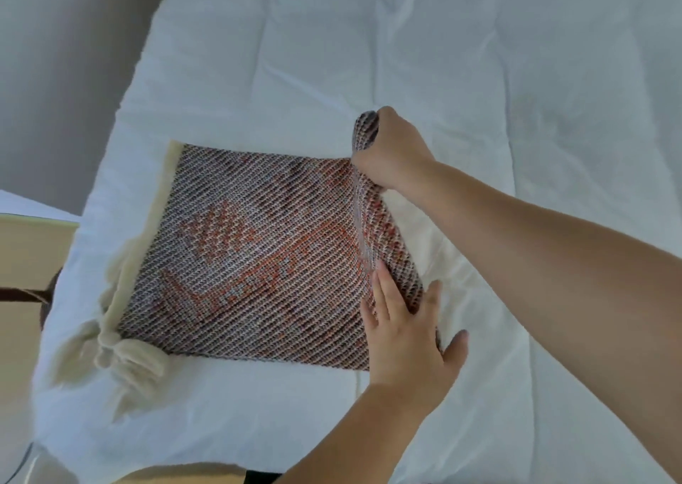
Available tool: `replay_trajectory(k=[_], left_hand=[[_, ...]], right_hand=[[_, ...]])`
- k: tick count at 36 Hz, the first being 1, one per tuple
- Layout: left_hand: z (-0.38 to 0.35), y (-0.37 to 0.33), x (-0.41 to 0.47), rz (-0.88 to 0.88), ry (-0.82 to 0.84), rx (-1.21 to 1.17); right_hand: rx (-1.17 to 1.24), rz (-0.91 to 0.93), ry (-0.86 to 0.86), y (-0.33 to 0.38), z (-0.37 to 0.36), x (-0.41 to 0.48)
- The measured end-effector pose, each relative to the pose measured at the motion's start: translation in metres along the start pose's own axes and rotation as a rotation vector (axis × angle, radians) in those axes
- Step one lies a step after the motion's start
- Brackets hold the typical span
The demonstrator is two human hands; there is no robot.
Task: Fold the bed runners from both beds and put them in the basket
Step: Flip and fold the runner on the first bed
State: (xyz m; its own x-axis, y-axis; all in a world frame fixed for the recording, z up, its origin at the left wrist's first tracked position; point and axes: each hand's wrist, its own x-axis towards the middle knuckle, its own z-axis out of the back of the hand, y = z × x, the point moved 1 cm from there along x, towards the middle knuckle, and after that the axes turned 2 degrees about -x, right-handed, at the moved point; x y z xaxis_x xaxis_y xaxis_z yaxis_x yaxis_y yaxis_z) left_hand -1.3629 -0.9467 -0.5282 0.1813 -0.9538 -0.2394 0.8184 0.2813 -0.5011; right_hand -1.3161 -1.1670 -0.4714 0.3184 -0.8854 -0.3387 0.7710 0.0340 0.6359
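Note:
A woven bed runner [254, 251], grey-brown with an orange pattern, cream backing and cream tassels at its left end, lies folded into a rough square on the white bed [424, 59]. My right hand [391, 151] is closed on the runner's far right corner and holds that edge lifted off the bed. My left hand [409, 336] lies flat with fingers spread on the runner's near right part, pressing it down. No basket is in sight.
The white duvet spreads wide to the right and far side. The bed's left edge drops to a grey floor [55, 77]. A beige piece of furniture [22, 262] with a dark strap stands at the left, close to the bed's corner.

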Motion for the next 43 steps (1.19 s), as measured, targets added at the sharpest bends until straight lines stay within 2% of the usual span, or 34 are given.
replay_trajectory(k=[2,5,8,16,21,31,40,43], left_hand=[[0.012,0.003,-0.002,0.068,0.026,-0.062],[0.034,0.016,-0.009,0.125,-0.048,-0.148],[0.060,0.039,-0.019,0.185,-0.052,-0.203],[0.118,0.131,-0.041,0.308,-0.167,-0.209],[0.149,0.197,-0.047,0.365,-0.174,-0.182],[0.186,0.325,-0.042,0.372,-0.107,-0.216],[0.180,0.389,-0.025,0.395,0.022,-0.179],[0.172,0.400,-0.023,0.324,0.006,-0.078]], right_hand=[[0.023,0.008,0.004,0.016,-0.006,-0.001],[0.039,0.009,0.016,0.038,-0.014,-0.004],[0.058,0.006,0.021,0.058,-0.025,-0.005],[0.092,0.013,0.019,0.119,-0.078,-0.004],[0.070,0.052,0.018,0.162,-0.122,0.003],[0.011,0.042,0.009,0.227,-0.221,0.038],[0.002,-0.053,0.041,0.222,-0.278,0.067],[-0.005,0.004,0.015,0.216,-0.290,0.066]])
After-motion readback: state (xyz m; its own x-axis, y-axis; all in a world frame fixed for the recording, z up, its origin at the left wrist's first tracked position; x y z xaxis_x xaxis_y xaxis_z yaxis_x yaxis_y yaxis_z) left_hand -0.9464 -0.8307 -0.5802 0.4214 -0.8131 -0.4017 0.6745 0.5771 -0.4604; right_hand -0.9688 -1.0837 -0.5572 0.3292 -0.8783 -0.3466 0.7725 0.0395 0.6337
